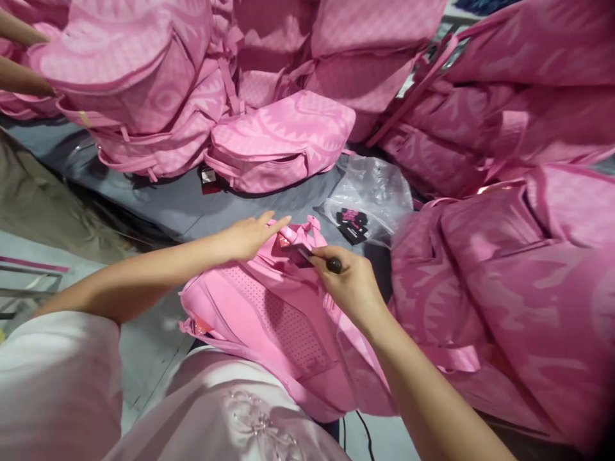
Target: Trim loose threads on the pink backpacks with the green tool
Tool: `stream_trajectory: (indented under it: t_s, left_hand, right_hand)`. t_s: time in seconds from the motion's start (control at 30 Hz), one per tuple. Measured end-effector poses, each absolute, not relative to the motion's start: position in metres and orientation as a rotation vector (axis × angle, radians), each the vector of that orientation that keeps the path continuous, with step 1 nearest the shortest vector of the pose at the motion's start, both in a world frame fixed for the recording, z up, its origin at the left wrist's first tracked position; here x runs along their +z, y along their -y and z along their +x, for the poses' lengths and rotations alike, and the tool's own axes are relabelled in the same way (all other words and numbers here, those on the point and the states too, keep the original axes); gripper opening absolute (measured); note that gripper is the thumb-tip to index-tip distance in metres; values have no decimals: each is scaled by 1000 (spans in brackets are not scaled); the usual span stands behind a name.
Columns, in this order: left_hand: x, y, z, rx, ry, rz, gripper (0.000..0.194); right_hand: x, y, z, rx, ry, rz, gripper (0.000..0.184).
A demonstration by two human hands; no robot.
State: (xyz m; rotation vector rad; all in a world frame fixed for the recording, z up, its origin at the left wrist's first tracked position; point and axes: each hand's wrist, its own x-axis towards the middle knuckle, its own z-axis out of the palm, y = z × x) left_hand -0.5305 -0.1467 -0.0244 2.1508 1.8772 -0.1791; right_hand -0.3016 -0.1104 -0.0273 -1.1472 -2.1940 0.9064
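1. The left hand (247, 238) rests fingers outstretched at the backpack's top; whether it pinches fabric, I cannot tell.
2. The pink backpack (269, 314) lies below both hands (perforated panel facing up).
3. The right hand (353, 278) pinches a dark tool (334, 264).
4. Beyond sits a clear plastic bag (379, 186).

1. Bright light seems to come from above.
2. The clear plastic (382, 182) on the table (180, 203) has shiny white spots.
3. Dark shadows sit under the pink bags (283, 137).
4. The backpack (225, 301) by the table's near edge shows its dots clearly.
5. Words on the black tag (352, 234) are too fuzzy to read.
6. The view's bottom right corner goes black.
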Motion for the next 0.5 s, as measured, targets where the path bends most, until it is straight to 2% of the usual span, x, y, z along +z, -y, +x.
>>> stream_trajectory:
  t_s: [0.27, 0.5]
  left_hand:
    - [-51, 188, -563, 642, -1742, 1736, 74]
    - [-92, 230, -564, 663, -1916, 1726, 89]
  right_hand:
    - [-30, 121, -340, 549, 2997, -1199, 30]
    - [-42, 119, -369, 451, 3197, -1103, 31]
